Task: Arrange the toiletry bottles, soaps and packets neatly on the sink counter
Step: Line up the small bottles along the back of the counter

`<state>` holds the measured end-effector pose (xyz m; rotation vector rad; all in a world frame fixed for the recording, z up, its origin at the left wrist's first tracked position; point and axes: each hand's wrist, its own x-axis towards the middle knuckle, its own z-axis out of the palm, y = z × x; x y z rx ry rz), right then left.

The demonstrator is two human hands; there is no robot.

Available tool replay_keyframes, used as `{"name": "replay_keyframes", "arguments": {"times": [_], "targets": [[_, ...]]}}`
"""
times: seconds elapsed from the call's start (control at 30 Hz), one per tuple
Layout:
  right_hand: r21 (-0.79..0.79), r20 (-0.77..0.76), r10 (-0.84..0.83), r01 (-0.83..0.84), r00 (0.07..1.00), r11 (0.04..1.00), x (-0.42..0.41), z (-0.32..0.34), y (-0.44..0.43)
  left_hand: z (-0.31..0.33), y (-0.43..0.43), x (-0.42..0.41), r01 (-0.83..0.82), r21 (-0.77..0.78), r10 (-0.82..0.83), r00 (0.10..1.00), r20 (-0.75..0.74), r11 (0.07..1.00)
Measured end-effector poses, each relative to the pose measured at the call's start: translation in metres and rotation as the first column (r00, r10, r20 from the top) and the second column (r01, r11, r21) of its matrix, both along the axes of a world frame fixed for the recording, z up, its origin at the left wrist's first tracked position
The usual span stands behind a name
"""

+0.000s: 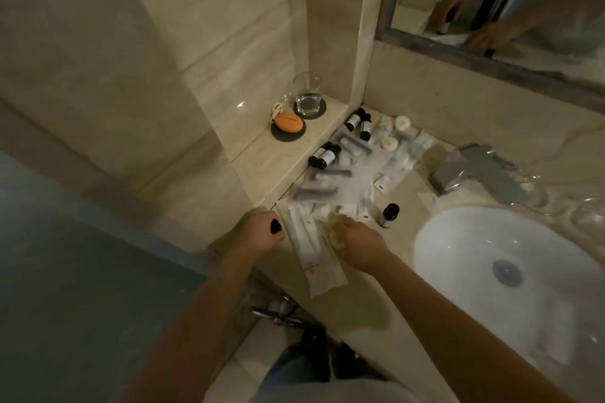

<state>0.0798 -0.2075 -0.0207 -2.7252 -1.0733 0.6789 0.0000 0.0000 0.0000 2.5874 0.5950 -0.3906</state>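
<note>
Fig. Both hands at the near edge of the sink counter point(376, 304), as I see it from the head camera.

Left to right: the left hand point(262, 232) curls its fingers round a dark-capped small bottle point(276, 226). An orange soap point(288, 123) and a glass point(307, 98) sit on the ledge point(262, 157). White packets point(307, 252) lie by tipped bottles point(324, 155). The right hand point(357, 244) bends its fingers over a pale round soap point(337, 238); I cannot tell whether they grip it. An upright bottle point(389, 214) stands near the basin point(458, 239).

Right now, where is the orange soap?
Head view, left of centre: the orange soap sits on a dark coaster on the raised ledge, beside the water glass.
</note>
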Motion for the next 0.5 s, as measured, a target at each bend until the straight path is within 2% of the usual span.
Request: {"name": "replay_keyframes", "arguments": {"times": [0.1, 0.2, 0.27, 0.37, 0.5], "targets": [[0.156, 0.124, -0.075, 0.055, 0.989, 0.986, 0.006, 0.01, -0.003, 0.005, -0.002, 0.005, 0.007, -0.006, -0.007, 0.998, 0.057, 1.0], [0.392, 0.27, -0.199, 0.081, 0.942, 0.917, 0.019, 0.022, -0.015, 0.017, -0.013, 0.02, 0.002, -0.045, 0.003, 0.994, 0.112, 0.999], [0.428, 0.338, -0.301, 0.139, 0.892, 0.893, 0.031, 0.028, -0.026, 0.026, -0.021, 0.034, -0.011, -0.077, 0.025, 0.983, 0.18, 0.997], [0.325, 0.306, -0.39, 0.289, 0.869, 0.9, 0.045, 0.031, -0.046, 0.033, -0.032, 0.054, -0.013, -0.163, 0.054, 0.968, 0.246, 0.987], [0.084, 0.076, -0.374, 0.368, 0.924, 0.926, 0.052, 0.023, -0.066, 0.036, -0.045, 0.069, 0.058, -0.193, -0.01, 0.97, 0.241, 0.979]]}}
